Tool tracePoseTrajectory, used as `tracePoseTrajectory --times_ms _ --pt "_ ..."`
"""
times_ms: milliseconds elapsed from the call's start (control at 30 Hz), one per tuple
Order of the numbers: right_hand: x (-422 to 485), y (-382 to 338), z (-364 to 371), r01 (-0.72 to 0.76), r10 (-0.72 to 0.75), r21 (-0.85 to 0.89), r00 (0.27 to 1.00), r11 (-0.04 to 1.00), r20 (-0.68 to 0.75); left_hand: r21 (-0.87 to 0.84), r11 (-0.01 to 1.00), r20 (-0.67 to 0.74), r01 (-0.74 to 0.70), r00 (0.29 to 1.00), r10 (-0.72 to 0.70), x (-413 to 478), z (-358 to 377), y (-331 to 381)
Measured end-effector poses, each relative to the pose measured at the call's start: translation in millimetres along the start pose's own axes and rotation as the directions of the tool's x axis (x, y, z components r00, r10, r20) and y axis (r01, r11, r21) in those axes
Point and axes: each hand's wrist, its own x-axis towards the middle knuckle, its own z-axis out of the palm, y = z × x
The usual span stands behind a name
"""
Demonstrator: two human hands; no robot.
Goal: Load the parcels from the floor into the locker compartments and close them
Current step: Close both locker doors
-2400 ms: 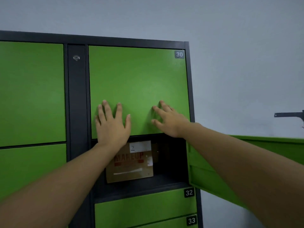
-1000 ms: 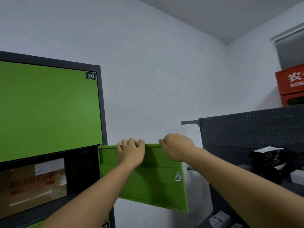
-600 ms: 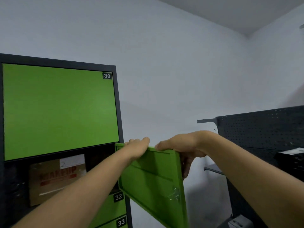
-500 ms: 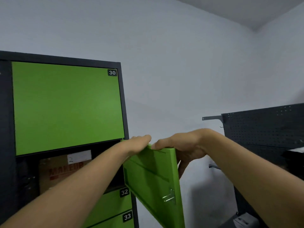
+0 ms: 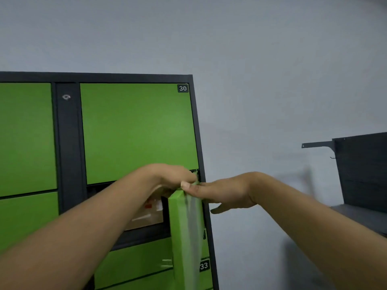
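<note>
A big locker [image 5: 69, 143] with green doors stands by a grey wall [image 5: 251, 59]. The top door with the number 30 [image 5: 138, 132] is closed. Right under it one compartment [image 5: 144, 235] is open. A brown parcel [image 5: 146, 216] sits inside it, partly hidden behind the left arm. The small green door [image 5: 178, 227] of that compartment sticks out toward us, so we see mostly its thin edge, and it looks blurry. The left hand [image 5: 171, 174] is on the top of this door, with its fingers curled over the top edge. The right hand [image 5: 228, 193] is on the other side of the door. Its thumb lies on the door's top, and its fingers are held out fairly straight along the door's outer face, not wrapped round it. Far to the right a dark shelf [image 5: 360, 170] is fixed to the wall
</note>
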Motion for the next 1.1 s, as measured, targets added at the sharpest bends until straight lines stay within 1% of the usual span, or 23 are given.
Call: tracePoseTrajectory --times_ms 67,100,200,267,333,400,433,467,533,600,667,733,800,867,933,1100 --pt "17 5 8 -0.024 -0.007 -0.213 0.990 0.977 -0.141 0.034 0.998 0.014 0.061 0.998 -0.062 -5 -6 -19" --pt "28 9 13 -0.026 -0.034 -0.282 0.978 0.959 -0.208 0.072 0.995 0.015 0.070 0.997 -0.071 -8 -9 -28" --pt "63 18 25 0.051 -0.195 -0.369 0.910 0.928 -0.366 0.173 0.983 -0.031 0.067 0.998 -0.063 -20 -13 -46" --pt "90 21 28 0.075 -0.281 -0.428 0.852 0.901 -0.442 0.168 0.983 -0.084 0.071 0.995 -0.058 -22 -10 -57" --pt "115 21 31 0.080 -0.352 -0.498 0.803 0.863 -0.481 0.171 0.981 -0.134 0.091 0.989 -0.068 -20 -2 -71" --pt "137 21 37 0.062 -0.440 -0.615 0.755 0.786 -0.486 0.178 0.974 -0.169 0.139 0.980 -0.108 -19 7 -87" --pt "147 22 39 0.057 -0.479 -0.665 0.739 0.745 -0.473 0.214 0.965 -0.205 0.154 0.973 -0.110 -20 11 -95" --pt "157 22 42 0.060 -0.510 -0.702 0.732 0.709 -0.452 0.281 0.946 -0.265 0.163 0.960 -0.087 -23 16 -105" --pt "173 26 45 0.077 -0.538 -0.735 0.733 0.674 -0.416 0.432 0.883 -0.393 0.185 0.919 -0.001 -25 25 -122" --pt "190 30 47 0.079 -0.562 -0.754 0.717 0.652 -0.412 0.503 0.832 -0.488 0.233 0.872 0.051 -21 36 -138" --pt "204 37 48 0.029 -0.593 -0.802 0.688 0.597 -0.417 0.526 0.802 -0.564 0.284 0.822 0.079 -12 48 -152" --pt "217 42 49 -0.029 -0.627 -0.838 0.649 0.545 -0.430 0.527 0.775 -0.624 0.349 0.778 0.074 -2 62 -169" --pt "228 46 52 -0.049 -0.652 -0.853 0.623 0.519 -0.432 0.494 0.790 -0.683 0.363 0.724 0.094 9 73 -186" --pt "242 50 51 -0.051 -0.668 -0.852 0.597 0.521 -0.445 0.443 0.824 -0.724 0.353 0.683 0.097 25 80 -198" --pt "257 55 51 -0.060 -0.683 -0.858 0.577 0.511 -0.447 0.401 0.855 -0.742 0.328 0.664 0.093 40 86 -211" --pt "288 78 52 -0.153 -0.747 -0.893 0.499 0.422 -0.439 0.508 0.799 -0.740 0.320 0.638 0.214 62 130 -254"
